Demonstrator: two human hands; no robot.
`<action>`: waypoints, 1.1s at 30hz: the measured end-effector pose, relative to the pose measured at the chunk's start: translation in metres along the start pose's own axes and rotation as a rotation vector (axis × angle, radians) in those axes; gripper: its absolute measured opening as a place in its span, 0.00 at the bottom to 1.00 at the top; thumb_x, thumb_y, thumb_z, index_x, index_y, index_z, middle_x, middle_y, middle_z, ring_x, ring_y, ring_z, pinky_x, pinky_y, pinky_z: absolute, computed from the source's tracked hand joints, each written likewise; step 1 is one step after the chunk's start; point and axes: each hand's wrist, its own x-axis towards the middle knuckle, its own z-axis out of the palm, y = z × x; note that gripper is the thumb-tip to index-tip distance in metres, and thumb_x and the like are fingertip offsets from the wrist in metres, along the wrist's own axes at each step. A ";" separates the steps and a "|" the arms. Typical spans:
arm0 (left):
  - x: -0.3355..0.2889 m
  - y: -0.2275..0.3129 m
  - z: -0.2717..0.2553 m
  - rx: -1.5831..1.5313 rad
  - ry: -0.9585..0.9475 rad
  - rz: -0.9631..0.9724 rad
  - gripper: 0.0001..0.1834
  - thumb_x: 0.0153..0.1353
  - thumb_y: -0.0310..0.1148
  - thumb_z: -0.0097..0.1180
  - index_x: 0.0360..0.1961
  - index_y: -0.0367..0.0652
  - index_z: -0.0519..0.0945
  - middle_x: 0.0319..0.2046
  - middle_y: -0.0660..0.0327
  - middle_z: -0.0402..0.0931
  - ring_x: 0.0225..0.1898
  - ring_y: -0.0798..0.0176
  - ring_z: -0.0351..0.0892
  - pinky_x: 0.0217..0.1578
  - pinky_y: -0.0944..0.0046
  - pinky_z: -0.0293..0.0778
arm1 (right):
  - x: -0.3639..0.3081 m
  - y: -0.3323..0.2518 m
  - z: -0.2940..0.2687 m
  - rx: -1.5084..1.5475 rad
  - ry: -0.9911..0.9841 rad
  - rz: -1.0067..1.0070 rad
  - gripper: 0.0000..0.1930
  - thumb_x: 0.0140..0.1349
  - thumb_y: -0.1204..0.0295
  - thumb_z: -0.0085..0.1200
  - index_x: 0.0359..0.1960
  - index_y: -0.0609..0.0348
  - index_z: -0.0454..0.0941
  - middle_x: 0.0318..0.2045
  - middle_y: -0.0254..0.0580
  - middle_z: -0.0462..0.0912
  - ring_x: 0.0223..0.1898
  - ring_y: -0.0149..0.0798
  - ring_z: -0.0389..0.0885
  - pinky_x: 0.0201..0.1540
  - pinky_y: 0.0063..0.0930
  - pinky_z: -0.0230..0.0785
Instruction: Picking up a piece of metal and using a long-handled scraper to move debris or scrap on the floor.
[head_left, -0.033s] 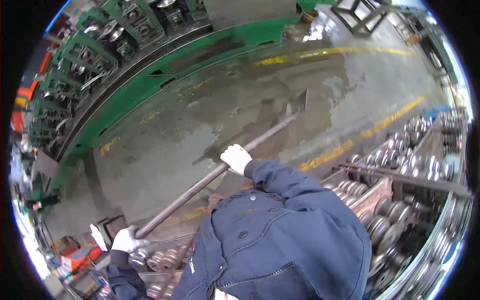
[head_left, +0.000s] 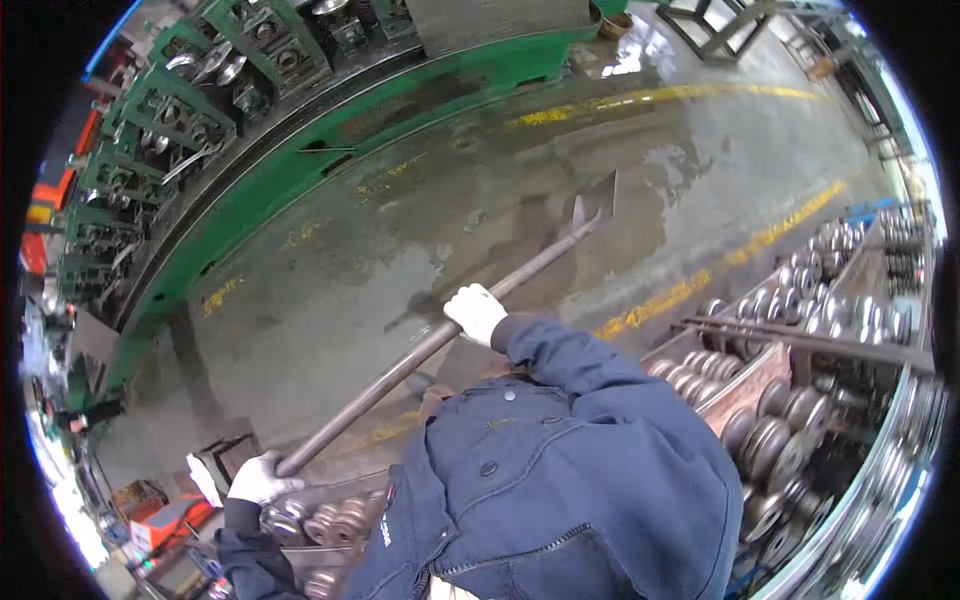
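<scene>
A long-handled shovel (head_left: 385,382) slants across the view, from the lower left up toward the right. Round the end of its pole is my left hand (head_left: 262,480), in a white glove. Farther along the handle, my gloved right hand (head_left: 475,315) grips it from above, fingers wrapped round. At the far end, the thin grey metal blade (head_left: 602,205) is low over the wet floor (head_left: 470,225); whether it touches I cannot tell. Both of my arms wear dark blue sleeves.
A green machine (head_left: 300,170) with rows of rollers runs along the far left. Bins of metal rollers (head_left: 765,445) stand close on my right, with more rollers (head_left: 340,520) beside my left hand. A metal frame (head_left: 720,35) stands at the far right. Yellow lines (head_left: 660,305) mark the floor.
The view has shifted slightly. Both hands keep their hold on the shovel, and its blade shows more sharply now.
</scene>
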 end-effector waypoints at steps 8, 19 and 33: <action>0.020 -0.162 -0.028 -0.200 -0.435 0.094 0.38 0.49 0.53 0.71 0.53 0.34 0.80 0.38 0.53 0.84 0.40 0.58 0.82 0.46 0.59 0.74 | 0.050 -0.148 -0.002 -0.099 0.064 0.130 0.07 0.49 0.74 0.57 0.32 0.51 0.77 0.31 0.41 0.78 0.40 0.46 0.75 0.46 0.39 0.65; 0.042 -0.177 -0.026 -0.230 -0.314 0.237 0.23 0.47 0.42 0.66 0.39 0.33 0.82 0.24 0.52 0.80 0.26 0.56 0.80 0.31 0.57 0.74 | 0.102 -0.229 0.048 -0.040 0.153 0.259 0.09 0.47 0.71 0.59 0.31 0.52 0.76 0.32 0.43 0.77 0.41 0.47 0.75 0.46 0.40 0.66; 0.074 -0.239 0.017 0.298 -0.170 0.163 0.26 0.51 0.50 0.57 0.40 0.37 0.81 0.29 0.41 0.82 0.34 0.39 0.84 0.40 0.45 0.79 | 0.143 -0.301 0.303 2.361 0.063 1.446 0.18 0.64 0.72 0.61 0.53 0.63 0.73 0.52 0.53 0.76 0.53 0.56 0.75 0.58 0.60 0.70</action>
